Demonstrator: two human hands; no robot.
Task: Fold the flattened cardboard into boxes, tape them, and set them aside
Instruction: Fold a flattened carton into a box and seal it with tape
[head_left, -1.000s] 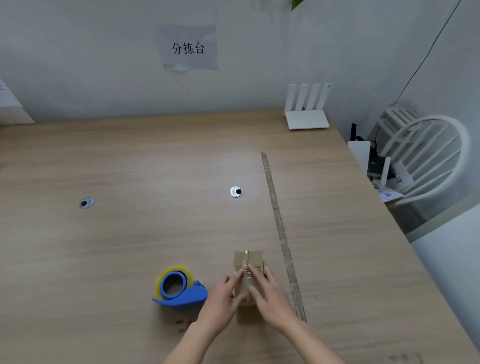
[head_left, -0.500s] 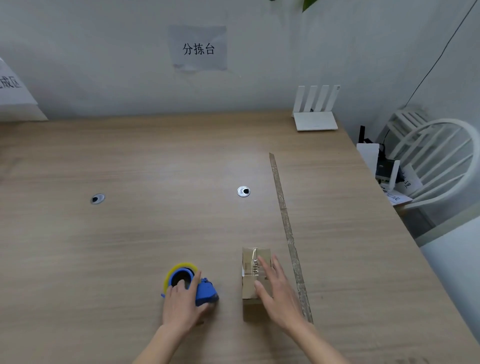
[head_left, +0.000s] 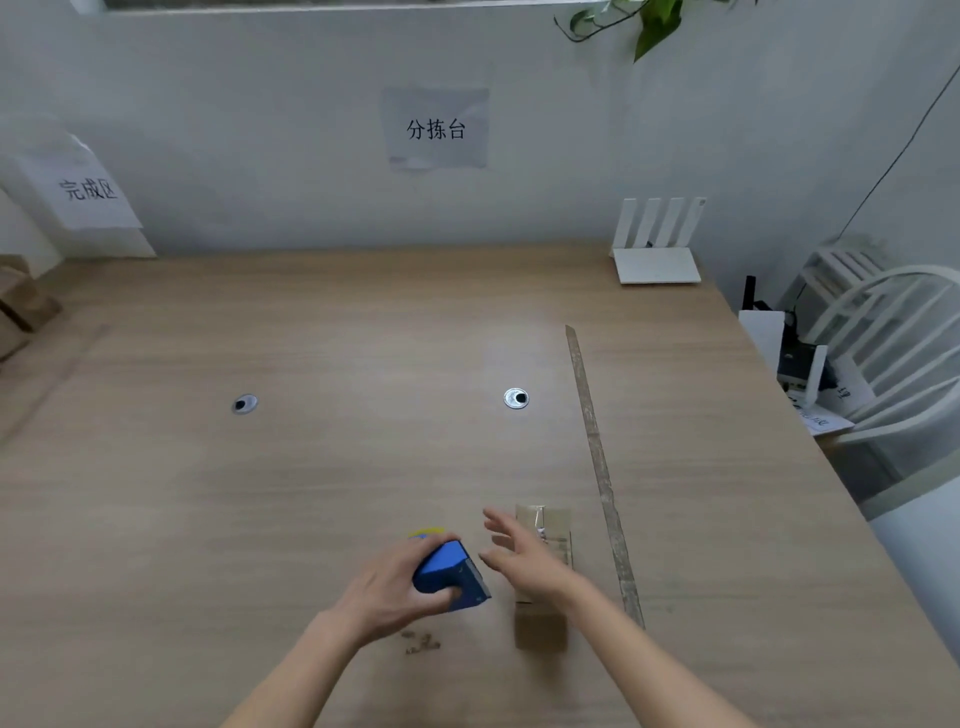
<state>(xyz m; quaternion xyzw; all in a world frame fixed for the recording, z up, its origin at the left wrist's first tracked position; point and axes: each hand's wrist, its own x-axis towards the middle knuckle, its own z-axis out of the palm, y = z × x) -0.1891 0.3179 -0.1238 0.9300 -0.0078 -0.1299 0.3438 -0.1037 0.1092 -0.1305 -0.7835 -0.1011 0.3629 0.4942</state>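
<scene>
Head view: the left hand (head_left: 387, 590) grips the blue tape dispenser (head_left: 451, 574); just to its right the right hand (head_left: 522, 553) hovers with fingers spread over the small cardboard box (head_left: 543, 571). Taping seems in hand; next the tape must meet the box's seam.

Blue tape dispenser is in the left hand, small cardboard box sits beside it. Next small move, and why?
Probably bring the blue tape dispenser, gripped by the left hand, over the small brown cardboard box to lay tape. The open right hand hovers by the box, so it could steady it.
</scene>
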